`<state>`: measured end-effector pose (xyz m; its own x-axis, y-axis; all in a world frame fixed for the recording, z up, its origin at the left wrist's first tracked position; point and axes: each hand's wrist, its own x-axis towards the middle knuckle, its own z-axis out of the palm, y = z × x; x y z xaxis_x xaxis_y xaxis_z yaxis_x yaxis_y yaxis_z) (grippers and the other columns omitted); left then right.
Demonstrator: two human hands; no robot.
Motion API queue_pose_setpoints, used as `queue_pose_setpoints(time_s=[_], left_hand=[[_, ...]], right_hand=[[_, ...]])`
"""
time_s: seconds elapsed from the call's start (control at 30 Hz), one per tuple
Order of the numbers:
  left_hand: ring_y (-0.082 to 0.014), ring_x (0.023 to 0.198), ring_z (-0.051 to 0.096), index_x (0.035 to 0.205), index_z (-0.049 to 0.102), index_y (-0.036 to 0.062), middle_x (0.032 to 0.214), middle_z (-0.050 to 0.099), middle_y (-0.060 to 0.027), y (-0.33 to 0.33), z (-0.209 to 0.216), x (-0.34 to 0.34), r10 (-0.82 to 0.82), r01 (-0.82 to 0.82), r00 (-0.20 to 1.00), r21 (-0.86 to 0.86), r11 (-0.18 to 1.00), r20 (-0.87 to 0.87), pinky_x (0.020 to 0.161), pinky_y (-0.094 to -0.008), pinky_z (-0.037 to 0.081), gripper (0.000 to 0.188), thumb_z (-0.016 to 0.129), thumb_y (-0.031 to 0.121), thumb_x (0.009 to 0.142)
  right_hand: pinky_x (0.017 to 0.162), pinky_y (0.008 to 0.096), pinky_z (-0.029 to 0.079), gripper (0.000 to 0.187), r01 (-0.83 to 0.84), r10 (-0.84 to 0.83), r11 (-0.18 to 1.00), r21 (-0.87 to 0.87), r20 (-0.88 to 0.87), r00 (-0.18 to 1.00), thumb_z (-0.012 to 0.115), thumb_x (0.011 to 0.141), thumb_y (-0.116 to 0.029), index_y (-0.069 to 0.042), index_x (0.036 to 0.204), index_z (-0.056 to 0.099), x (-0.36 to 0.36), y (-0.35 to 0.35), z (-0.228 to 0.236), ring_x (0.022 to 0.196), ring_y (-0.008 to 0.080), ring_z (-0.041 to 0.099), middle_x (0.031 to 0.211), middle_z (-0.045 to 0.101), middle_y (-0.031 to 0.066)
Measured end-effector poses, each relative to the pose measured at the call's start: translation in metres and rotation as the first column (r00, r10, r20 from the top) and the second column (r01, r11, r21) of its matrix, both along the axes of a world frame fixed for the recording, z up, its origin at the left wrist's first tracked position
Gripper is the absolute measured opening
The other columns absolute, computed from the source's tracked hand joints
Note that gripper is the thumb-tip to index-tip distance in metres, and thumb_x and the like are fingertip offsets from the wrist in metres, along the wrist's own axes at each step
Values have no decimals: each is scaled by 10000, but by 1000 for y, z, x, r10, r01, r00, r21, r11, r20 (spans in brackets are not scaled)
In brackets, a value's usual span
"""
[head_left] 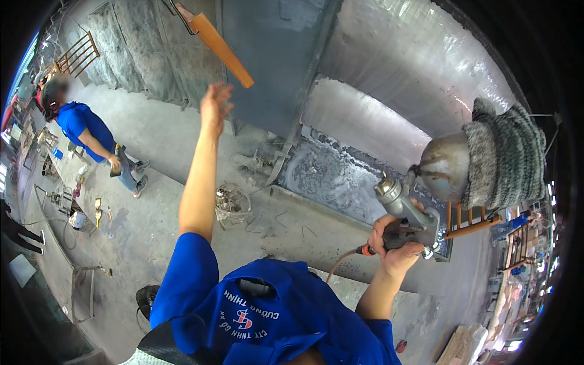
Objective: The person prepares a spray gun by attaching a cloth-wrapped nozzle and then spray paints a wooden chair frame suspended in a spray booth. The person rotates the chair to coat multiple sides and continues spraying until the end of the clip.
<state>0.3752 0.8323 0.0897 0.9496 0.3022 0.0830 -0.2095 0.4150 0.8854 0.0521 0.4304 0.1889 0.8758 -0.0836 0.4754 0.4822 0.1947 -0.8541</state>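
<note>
My right hand point(394, 248) is wrapped round the handle of a metal spray gun point(415, 214). A rounded metal cup point(446, 164) sits on the gun, its far end covered by a grey striped knitted cloth point(510, 157). From the handle's lower end runs an air hose point(338, 261) with a red fitting. My left arm stretches forward, and my left hand point(215, 108) is open, its fingers spread and slightly blurred. Just beyond those fingertips, apart from them, an orange-brown wooden piece point(222, 50) hangs tilted from a dark metal hook point(180, 18).
A shiny metal-walled booth with a wet, stained basin point(331, 176) stands ahead to the right. A round wire-rimmed container point(232, 202) is on the floor. Another person point(91, 131) in blue stands at left, near brushes point(98, 213). Wooden slatted frames point(469, 220) appear right, behind the gun.
</note>
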Motion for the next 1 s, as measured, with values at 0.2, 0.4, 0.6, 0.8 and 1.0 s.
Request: queue_pose_setpoints(time_s=[0.2, 0.4, 0.6, 0.8, 1.0], left_hand=[[-268, 1386, 592, 1494, 582, 22, 1419, 684, -148, 68, 139, 27, 333, -578, 663, 176, 797, 670, 1081, -451, 493, 528, 456, 396, 1144], [-234, 1311, 629, 1493, 566, -14, 1372, 707, -123, 92, 210, 67, 157, -323, 885, 335, 885, 439, 1059, -397, 514, 522, 576, 339, 1108], [-119, 953, 678, 1316, 749, 75, 1109, 763, -36, 117, 214, 54, 198, -528, 813, 550, 647, 547, 814, -265, 526, 331, 695, 273, 1056], [-40, 694, 605, 1124, 805, 77, 855, 739, 7, 190, 261, -54, 339, -714, 693, 536, 450, 637, 597, -213, 421, 290, 760, 341, 1013], [-28, 626, 462, 1266, 789, 107, 761, 623, 72, 256, 301, -117, 395, -595, 792, 736, 323, 466, 572, -217, 341, 319, 694, 331, 1059]], right_hand=[[425, 219, 326, 854, 132, -184, 962, -240, -210, 960, 735, 943, -648, 63, 1397, 602, -2, -37, -18, 448, 49, 442, 747, 667, 108], [426, 217, 338, 686, 167, -242, 949, -269, -277, 930, 729, 983, -579, 71, 1188, 654, 0, -47, -45, 477, 42, 471, 791, 694, 111], [417, 226, 341, 656, 151, -234, 950, -272, -304, 924, 693, 1012, -561, 70, 1184, 640, 3, -54, -60, 466, 52, 468, 792, 692, 118], [405, 230, 339, 554, 127, -222, 956, -263, -372, 901, 657, 1049, -504, 48, 1085, 624, 13, -62, -75, 448, 54, 467, 787, 688, 121], [391, 234, 335, 524, 103, -197, 962, -253, -381, 903, 640, 1062, -482, 41, 1045, 609, 20, -53, -76, 433, 62, 477, 772, 681, 127]])
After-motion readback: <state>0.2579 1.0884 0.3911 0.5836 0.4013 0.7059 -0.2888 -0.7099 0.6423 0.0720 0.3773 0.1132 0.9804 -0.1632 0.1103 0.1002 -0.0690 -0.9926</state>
